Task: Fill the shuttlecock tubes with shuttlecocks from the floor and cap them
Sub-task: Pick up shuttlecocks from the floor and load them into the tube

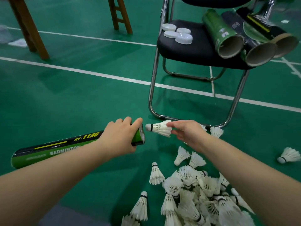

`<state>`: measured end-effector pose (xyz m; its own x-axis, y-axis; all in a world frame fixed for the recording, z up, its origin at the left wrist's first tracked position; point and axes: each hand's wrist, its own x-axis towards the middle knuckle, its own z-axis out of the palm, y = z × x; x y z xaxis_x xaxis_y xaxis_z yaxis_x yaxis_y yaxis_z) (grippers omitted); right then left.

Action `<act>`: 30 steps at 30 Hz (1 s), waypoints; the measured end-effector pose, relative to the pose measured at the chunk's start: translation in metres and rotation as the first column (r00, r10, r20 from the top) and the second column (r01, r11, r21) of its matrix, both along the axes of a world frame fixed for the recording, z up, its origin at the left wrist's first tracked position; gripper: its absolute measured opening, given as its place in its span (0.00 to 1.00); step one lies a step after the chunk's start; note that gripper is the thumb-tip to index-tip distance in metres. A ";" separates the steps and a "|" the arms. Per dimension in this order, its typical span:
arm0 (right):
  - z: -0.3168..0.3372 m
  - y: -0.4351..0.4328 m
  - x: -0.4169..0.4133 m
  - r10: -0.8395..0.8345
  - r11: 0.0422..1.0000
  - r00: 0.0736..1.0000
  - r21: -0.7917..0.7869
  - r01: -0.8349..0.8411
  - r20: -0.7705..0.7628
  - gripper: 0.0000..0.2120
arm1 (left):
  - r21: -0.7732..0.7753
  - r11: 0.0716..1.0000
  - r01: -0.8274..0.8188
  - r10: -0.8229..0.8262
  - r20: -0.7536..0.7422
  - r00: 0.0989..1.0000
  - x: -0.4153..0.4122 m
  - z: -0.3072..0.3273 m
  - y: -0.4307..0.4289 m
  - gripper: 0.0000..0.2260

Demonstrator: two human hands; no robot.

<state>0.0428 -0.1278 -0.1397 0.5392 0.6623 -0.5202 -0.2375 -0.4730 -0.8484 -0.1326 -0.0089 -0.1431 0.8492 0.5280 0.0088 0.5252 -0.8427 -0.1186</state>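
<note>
Head view cuts off our pile of shuttlecocks [195,193] at the bottom edge, and the three empty tubes [228,38] lying on the chair [184,51] blur toward the right edge. Our left hand [121,134] covers much of the mouth end of the tube [53,149] we hold, so we cannot tell how full it is; only a sliver of white shows at the opening.

Both our forearms reach forward over the green floor [73,95]. The left hand wraps round the tube near its mouth, fingers curled over the top, with the tube lying nearly level and pointing right. Our right hand [187,132] pinches one shuttlecock [158,128] by its feather skirt, thumb below and fingers above.

The shuttlecock's cork points left at the tube's mouth, just beside it and not yet inside. The pile lies on the floor below our right forearm. Four white caps [177,34] rest on the chair seat, left of the empty tubes.
</note>
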 end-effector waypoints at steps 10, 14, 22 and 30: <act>0.056 -0.043 -0.009 0.332 0.942 0.937 0.006 -0.334 0.112 0.12 | -0.006 0.999 0.037 -0.037 -0.014 0.999 -0.003 0.015 -0.030 0.33; 0.062 -0.047 -0.014 0.447 0.893 0.888 0.005 -0.450 0.108 0.12 | -0.096 0.993 0.062 -0.059 0.032 0.998 0.002 0.020 -0.042 0.30; 0.049 -0.036 -0.032 0.436 0.877 0.895 0.266 -0.399 -0.094 0.05 | -0.163 0.982 0.091 -0.076 0.094 0.993 0.028 0.031 -0.058 0.34; 0.032 -0.038 -0.033 0.646 0.758 0.760 0.191 -0.624 -0.080 0.15 | 0.005 0.974 0.225 -0.225 0.017 0.974 0.030 0.025 -0.065 0.26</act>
<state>0.0102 -0.1659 -0.1073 -0.0995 0.8996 -0.4253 -0.0415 -0.4308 -0.9015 -0.1022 -0.0740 -0.1180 0.9459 0.3234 0.0258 0.3242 -0.9391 -0.1143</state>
